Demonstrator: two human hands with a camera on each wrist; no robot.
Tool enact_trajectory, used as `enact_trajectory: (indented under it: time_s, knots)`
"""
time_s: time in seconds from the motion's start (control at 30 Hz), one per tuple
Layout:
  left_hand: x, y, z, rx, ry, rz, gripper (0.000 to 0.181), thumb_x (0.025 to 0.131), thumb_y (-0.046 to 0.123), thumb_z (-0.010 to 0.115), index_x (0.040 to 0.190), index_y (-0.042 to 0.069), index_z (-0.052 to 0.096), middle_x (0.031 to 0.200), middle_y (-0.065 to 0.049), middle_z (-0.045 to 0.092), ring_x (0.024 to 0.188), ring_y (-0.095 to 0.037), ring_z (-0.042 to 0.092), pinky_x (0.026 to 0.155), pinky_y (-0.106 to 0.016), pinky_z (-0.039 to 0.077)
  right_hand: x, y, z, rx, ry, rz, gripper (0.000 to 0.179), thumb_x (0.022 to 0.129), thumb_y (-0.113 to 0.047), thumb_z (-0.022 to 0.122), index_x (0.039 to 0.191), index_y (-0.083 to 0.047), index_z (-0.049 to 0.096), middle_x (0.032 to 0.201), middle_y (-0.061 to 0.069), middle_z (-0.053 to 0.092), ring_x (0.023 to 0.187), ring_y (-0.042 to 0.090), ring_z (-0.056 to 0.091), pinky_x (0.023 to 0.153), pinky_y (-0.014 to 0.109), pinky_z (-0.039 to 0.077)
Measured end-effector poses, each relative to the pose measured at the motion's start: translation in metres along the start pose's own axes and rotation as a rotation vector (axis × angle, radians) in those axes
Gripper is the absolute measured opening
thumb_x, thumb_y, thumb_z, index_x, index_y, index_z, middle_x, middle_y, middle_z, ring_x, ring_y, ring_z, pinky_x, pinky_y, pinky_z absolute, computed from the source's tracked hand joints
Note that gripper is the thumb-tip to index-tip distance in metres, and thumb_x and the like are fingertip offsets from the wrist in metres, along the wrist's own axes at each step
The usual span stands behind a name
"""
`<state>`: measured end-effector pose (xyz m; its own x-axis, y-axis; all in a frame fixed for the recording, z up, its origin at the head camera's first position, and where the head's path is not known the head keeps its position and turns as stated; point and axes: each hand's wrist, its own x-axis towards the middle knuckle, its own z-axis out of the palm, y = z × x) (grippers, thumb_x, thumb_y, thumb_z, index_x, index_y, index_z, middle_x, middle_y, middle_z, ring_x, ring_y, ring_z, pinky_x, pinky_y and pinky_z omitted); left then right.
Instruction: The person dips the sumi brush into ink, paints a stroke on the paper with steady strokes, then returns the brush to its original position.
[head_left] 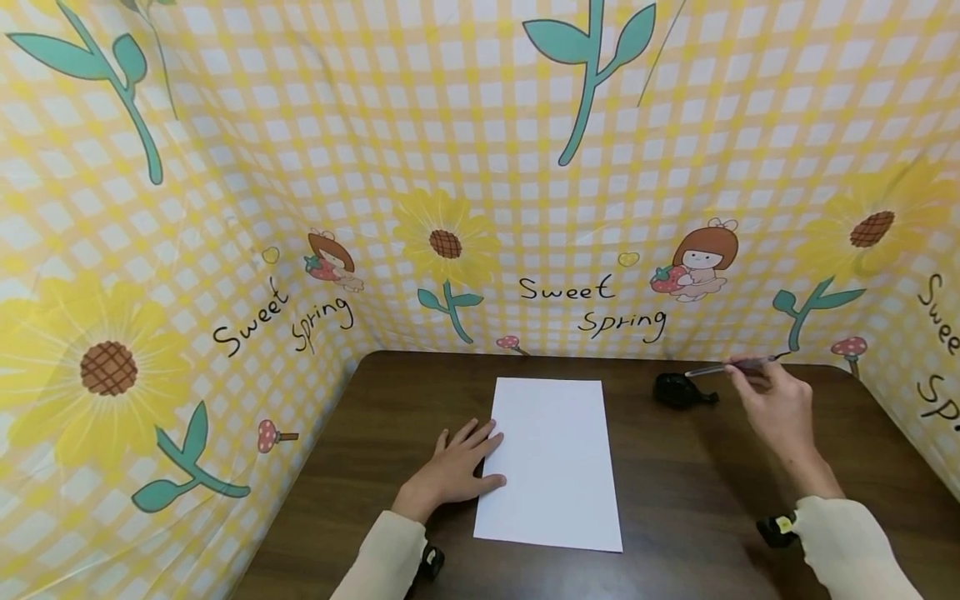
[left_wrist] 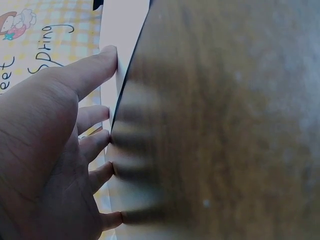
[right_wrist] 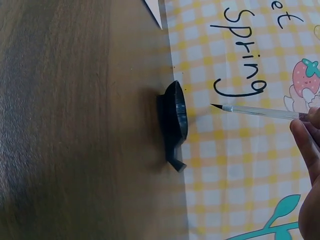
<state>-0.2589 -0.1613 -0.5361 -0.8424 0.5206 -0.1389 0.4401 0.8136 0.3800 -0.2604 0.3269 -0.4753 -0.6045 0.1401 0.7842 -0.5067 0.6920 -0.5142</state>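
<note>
A blank white sheet of paper [head_left: 555, 467] lies upright in the middle of the table. My left hand [head_left: 452, 468] rests spread on its left edge; the thumb and some fingertips touch the paper, while other fingers reach onto the wood. On the right, my right hand [head_left: 780, 412] pinches a slim brush [right_wrist: 265, 111] with a clear handle and a dark pointed tip. The brush is held above the table, its tip aimed left over a small black dish [head_left: 675, 390] with a short narrow handle. In the right wrist view, tip and dish appear apart.
The dark wooden table [head_left: 405, 400] meets a yellow checked cloth [head_left: 480, 167] hung at the back and sides, printed with sunflowers and lettering. Black wrist straps [head_left: 777, 531] sit at both cuffs.
</note>
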Motion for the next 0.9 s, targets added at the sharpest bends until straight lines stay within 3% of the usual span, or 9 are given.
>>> enact_trajectory:
  time_s: [0.5,0.7,0.9]
  knots:
    - [0.0,-0.002,0.003,-0.006,0.005,-0.005,0.078,0.104,0.059,0.06,0.168,0.022,0.037,0.179,-0.001,0.022,0.167,-0.036,0.013,0.126,-0.078,0.006,-0.013,0.017,0.015,0.019,-0.009,0.188,0.014,0.097,0.007,0.071,0.11,0.012,0.071,0.107,0.029,0.077,0.092,-0.031,0.056,0.08,-0.005,0.045]
    - [0.0,-0.002,0.003,-0.009,0.011,-0.002,0.078,0.104,0.059,0.06,0.168,0.022,0.037,0.179,-0.001,0.022,0.167,-0.036,0.013,0.126,-0.078,0.006,-0.019,0.02,0.018,0.025,-0.027,0.228,0.013,0.099,0.004,0.07,0.11,0.01,0.071,0.106,0.028,0.078,0.091,-0.025,0.061,0.08,-0.004,0.046]
    - [0.0,-0.002,0.004,-0.005,0.014,-0.006,0.078,0.103,0.059,0.06,0.168,0.022,0.037,0.179,-0.001,0.023,0.167,-0.036,0.013,0.126,-0.078,0.007,-0.022,0.021,0.019,0.029,-0.046,0.261,0.012,0.1,0.004,0.069,0.11,0.01,0.071,0.106,0.029,0.078,0.088,-0.028,0.059,0.077,-0.003,0.047]
